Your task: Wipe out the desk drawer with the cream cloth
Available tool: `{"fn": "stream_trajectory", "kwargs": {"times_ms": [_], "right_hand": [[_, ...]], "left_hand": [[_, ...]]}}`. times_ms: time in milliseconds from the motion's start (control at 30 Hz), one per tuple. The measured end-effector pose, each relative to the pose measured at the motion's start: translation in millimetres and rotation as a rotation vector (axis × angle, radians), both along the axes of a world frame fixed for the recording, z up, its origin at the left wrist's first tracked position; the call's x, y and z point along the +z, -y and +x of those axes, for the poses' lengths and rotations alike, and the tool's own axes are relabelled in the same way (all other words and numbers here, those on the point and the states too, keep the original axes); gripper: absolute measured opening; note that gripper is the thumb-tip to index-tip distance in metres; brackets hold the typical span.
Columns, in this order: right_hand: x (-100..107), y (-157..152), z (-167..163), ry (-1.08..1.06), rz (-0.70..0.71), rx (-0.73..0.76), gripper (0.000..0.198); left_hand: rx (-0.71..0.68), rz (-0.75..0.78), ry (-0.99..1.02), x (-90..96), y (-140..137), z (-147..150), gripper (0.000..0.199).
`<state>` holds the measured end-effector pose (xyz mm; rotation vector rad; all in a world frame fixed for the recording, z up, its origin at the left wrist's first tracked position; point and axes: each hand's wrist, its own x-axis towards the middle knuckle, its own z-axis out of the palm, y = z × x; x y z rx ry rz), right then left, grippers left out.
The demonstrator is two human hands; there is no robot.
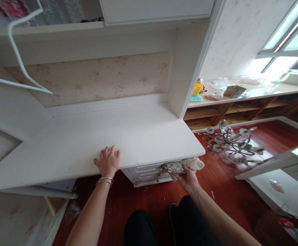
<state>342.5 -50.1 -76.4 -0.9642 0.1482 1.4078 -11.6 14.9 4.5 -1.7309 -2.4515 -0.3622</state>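
My left hand (108, 161) rests on the front part of the white desk top (123, 133), fingers spread and holding nothing. A bracelet circles that wrist. My right hand (190, 180) is closed around a bunched cloth (176, 167), patterned grey and white at one end and fluffy cream at the other. It holds the cloth just below the desk's front right edge, by the white drawer unit (146, 174). Part of the cloth covers the upper drawer front. My right fingertips are partly hidden by the cloth.
A chandelier (233, 143) lies on the red wooden floor (210, 184) at right, small parts beside it. A white cable (18, 58) hangs at upper left. A cabinet (156, 12) overhangs the desk. A low shelf (254, 102) with bags and a box stands under the window.
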Motion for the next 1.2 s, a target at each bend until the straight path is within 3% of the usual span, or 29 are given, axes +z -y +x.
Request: {"fn": "stream_trajectory", "kwargs": {"times_ms": [167,267,400,533,667,833,1033,1200], "right_hand": [[56.2,6.3,-11.8,-0.011,-0.029,-0.027,0.028],[77.0,14.8,-35.4,-0.069,-0.040,0.005,0.028],[88.2,28.5,-81.7,-0.162,-0.035,0.094,0.030],[86.5,34.9,-137.8,-0.330,-0.015,0.277,0.028],[67.1,29.4,-192.8,-0.473,-0.004,0.393,0.025],[17.0,15.2,-228.2,-0.466,-0.116,0.369,0.020],[-40.3,2.7,-199.3,-0.375,-0.159,0.261,0.015],[-65.6,-2.6,-144.1,-0.186,-0.201,0.191,0.015]], "left_hand": [[0.003,-0.012,-0.003,0.6,0.1,0.4,0.054],[-0.003,-0.002,-0.008,0.6,0.4,0.4,0.053],[-0.004,-0.004,-0.003,1.6,0.5,0.5,0.053],[0.001,-0.010,0.001,3.8,0.8,1.9,0.052],[0.000,-0.003,-0.013,5.3,1.2,3.6,0.052],[-0.001,-0.001,-0.017,3.3,-0.7,2.8,0.051],[0.011,-0.011,-0.015,0.5,-3.3,0.9,0.052],[0.010,-0.025,-0.010,0.8,-3.3,1.2,0.053]]}}
